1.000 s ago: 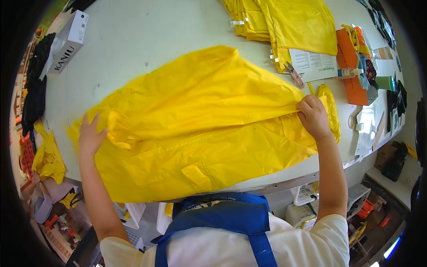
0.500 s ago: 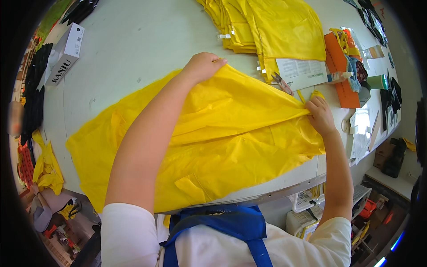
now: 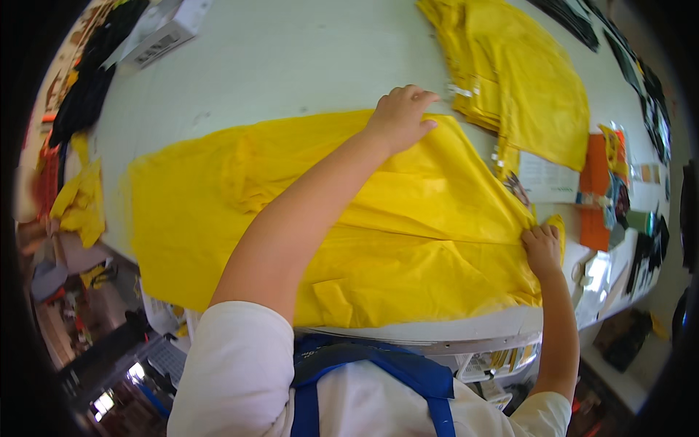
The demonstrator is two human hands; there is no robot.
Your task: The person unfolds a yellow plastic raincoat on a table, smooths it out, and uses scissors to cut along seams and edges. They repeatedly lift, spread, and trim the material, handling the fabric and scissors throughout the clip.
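At centre frame, the left hand (image 3: 400, 116) presses fingers together on the yellow garment's (image 3: 408, 240) far edge; at right, the right hand (image 3: 542, 249) pinches its corner.

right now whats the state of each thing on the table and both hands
yellow garment: spread flat, partly folded over, near edge hanging off the table
left hand: fingers flat on the garment's far edge
right hand: pinching its right end
yellow stack: folded, piled
white box: closed
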